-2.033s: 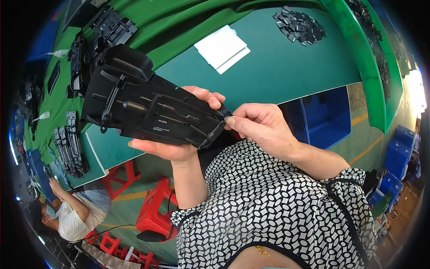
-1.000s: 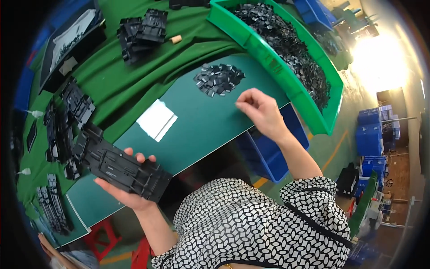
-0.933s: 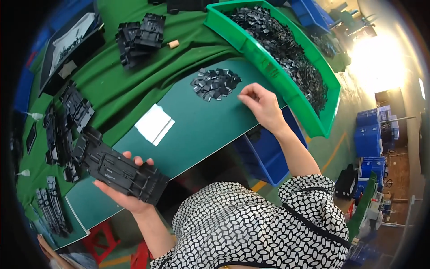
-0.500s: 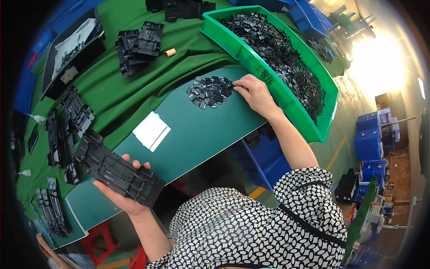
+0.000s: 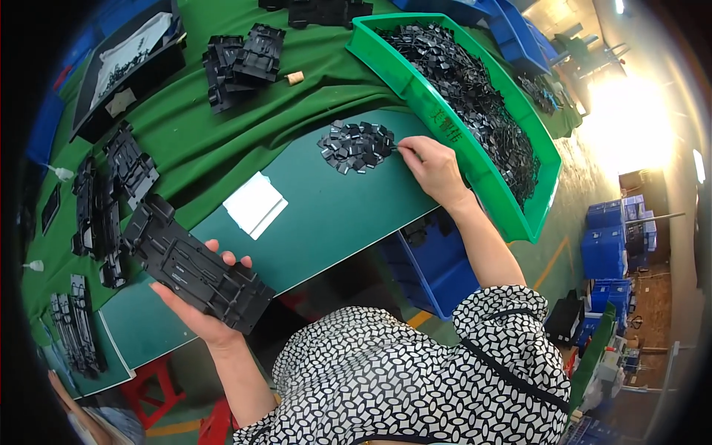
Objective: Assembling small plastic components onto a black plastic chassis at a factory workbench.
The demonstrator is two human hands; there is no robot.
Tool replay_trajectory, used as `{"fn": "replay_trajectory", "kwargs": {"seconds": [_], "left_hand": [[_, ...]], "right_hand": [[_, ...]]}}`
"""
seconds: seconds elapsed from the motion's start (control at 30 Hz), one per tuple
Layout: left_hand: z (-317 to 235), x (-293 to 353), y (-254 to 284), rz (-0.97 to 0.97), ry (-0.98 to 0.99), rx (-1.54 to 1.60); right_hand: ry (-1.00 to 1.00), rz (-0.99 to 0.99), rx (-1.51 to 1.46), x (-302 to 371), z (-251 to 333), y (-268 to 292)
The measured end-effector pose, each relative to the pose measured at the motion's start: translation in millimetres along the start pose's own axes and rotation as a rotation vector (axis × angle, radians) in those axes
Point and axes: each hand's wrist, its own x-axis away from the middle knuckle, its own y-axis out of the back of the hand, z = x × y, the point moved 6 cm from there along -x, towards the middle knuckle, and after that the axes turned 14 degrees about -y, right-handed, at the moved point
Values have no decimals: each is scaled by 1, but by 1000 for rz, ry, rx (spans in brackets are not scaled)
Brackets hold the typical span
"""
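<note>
Holding a black moulded plastic chassis (image 5: 194, 268) in the left hand (image 5: 206, 322), gripped by its long sides between thumb and fingertips, above the green worktop (image 5: 334, 215) near its front edge, toward the left corner. Reaching with the right hand (image 5: 439, 174), unlike two seconds ago when at the chassis's narrow end, to the right side of a pile of small flat black plastic pieces (image 5: 354, 148) near the worktop's far edge, beside a green bin (image 5: 415, 93). Thumb and forefinger drawn close at a dark speck, too small to tell whether grasped.
</note>
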Motion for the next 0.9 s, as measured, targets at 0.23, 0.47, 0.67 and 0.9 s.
{"fn": "replay_trajectory", "kwargs": {"seconds": [0.23,0.47,0.67,0.9], "left_hand": [[2,0,1,-79,4,-23],[3,-1,2,-63,9,-6],[-2,1,0,-69,9,26],[7,-2,-2,-2,56,147]], "right_hand": [[188,-9,106,11,8,-5],[-273,54,-10,7,-8,-10],[-246,39,-42,10,0,-16],[-340,165,-513,17,54,-22]]}}
